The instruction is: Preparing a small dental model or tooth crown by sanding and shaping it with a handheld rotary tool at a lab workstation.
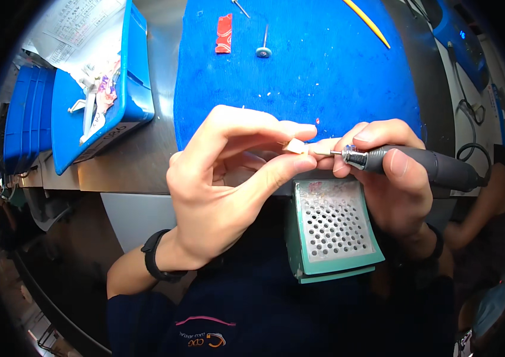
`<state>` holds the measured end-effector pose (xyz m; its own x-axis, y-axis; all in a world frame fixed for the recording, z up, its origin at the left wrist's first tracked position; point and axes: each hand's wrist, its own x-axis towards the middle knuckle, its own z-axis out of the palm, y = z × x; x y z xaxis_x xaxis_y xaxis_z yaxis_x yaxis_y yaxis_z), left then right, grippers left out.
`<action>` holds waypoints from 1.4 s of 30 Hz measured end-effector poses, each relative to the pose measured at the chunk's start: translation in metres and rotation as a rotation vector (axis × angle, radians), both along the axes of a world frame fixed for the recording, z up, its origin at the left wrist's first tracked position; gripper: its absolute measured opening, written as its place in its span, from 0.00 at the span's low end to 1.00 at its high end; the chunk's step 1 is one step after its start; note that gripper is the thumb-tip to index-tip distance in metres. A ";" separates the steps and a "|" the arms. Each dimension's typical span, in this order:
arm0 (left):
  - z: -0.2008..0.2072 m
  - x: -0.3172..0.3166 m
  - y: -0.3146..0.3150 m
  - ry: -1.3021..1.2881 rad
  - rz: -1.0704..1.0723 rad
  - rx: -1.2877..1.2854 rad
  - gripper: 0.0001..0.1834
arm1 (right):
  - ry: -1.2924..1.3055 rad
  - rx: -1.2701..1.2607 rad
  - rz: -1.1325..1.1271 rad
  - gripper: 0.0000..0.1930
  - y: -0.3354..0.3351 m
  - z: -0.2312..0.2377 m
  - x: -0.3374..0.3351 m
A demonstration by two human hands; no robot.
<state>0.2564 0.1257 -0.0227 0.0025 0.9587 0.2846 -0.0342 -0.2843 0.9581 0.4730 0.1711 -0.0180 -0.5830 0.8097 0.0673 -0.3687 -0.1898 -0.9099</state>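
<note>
Left hand raised over the bench edge, palm toward the camera, thumb and forefinger pinched on a small pale tan, wedge-shaped workpiece; remaining fingers curled loosely behind. Black band on the left wrist. Right hand closed in a pen-type grip around a dark grey cylindrical rotary handpiece, fingertips bunched near its silver collar. Key relation: the workpiece sits at the left fingertips, directly to the left of the handpiece's thin metal bit, tip appearing to meet or nearly meet its right face; contact not resolvable. Handpiece long axis runs close to horizontal, pointing left, its cable end trailing to the right past the right hand. Both hands are equally near the piece; the two sets of fingertips almost touch around it. Just below the right hand: a green-framed box with a perforated metal grille. Beyond both hands: a blue cloth mat carrying a small disc-headed bur, a red scrap and a yellow stick. Far left of the left hand: a blue plastic tray with white parts and papers.
</note>
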 end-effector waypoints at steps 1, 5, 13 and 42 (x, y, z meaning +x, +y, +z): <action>0.000 0.000 -0.002 0.001 0.001 -0.012 0.19 | 0.001 -0.012 0.001 0.17 -0.001 -0.001 0.000; 0.001 -0.002 -0.001 0.070 -0.006 -0.002 0.20 | 0.004 -0.001 -0.004 0.17 0.000 -0.003 -0.001; -0.003 -0.008 -0.002 0.224 -0.040 0.057 0.22 | -0.018 0.041 0.007 0.16 0.001 -0.004 0.000; -0.010 -0.010 -0.001 0.334 0.009 0.283 0.24 | -0.153 0.065 -0.006 0.15 -0.001 0.005 0.002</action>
<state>0.2464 0.1250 -0.0327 0.1314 0.8434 0.5210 0.2684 -0.5362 0.8003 0.4751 0.1704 -0.0133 -0.5859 0.8098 0.0306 -0.2255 -0.1266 -0.9660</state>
